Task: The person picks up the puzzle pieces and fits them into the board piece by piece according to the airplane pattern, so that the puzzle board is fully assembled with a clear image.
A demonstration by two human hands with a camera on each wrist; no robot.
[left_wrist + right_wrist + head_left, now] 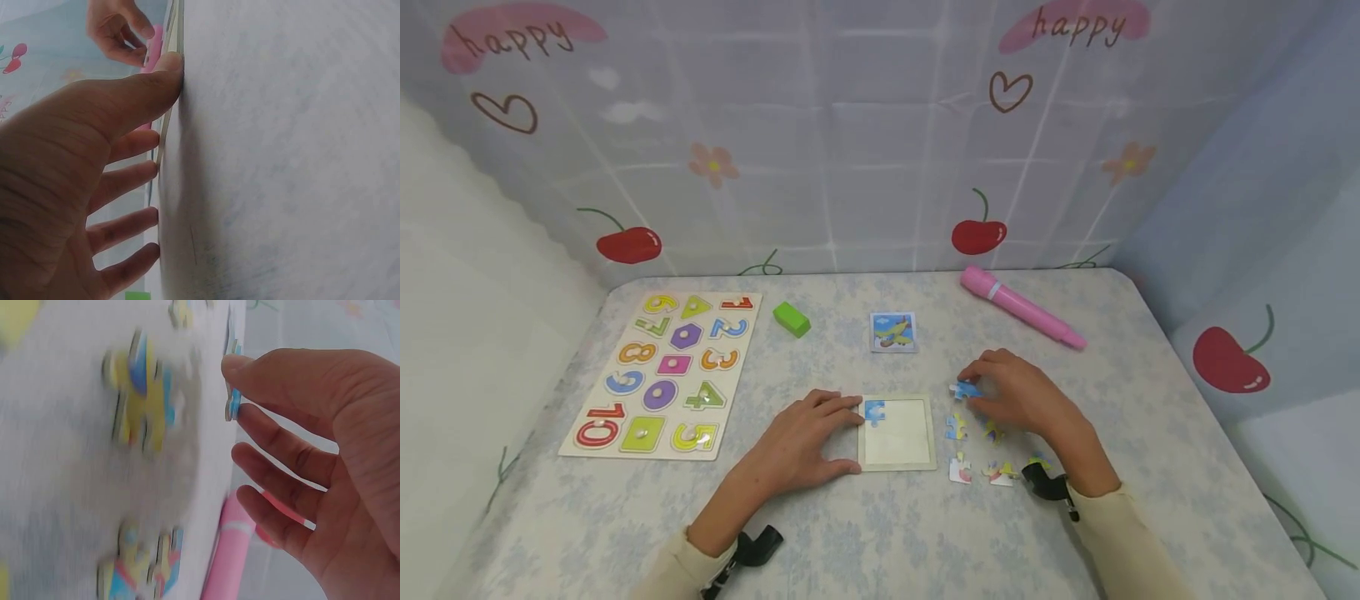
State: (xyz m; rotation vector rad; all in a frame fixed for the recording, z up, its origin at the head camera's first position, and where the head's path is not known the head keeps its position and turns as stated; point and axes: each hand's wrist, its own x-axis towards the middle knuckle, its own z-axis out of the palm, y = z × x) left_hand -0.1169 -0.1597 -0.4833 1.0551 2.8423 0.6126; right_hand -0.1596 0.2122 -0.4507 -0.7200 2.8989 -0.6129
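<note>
Having one piece [874, 408] in the tray [930, 433] against my relaxed left hand [805, 439], I pinched another piece [964, 390] in my right hand [1019, 393] beside unplaced pieces [954, 427].

Through my head view, a grey-blue cloth backdrop [865, 192], scored with a grid of pale lines, fills the top of the frame. I see pink patches [523, 35] lettered "happy" at upper left and upper right, brown outlined hearts [505, 112] beneath them, orange flowers [713, 165] and red cherries [628, 245] lower down. A plain whitish wall covering [460, 292] borders the left edge; a bluish side hanging [1247, 233] borders the right. Below, I have a pale tabletop [850, 542] mottled blue-grey, its far corners rounded, under soft light.
</note>
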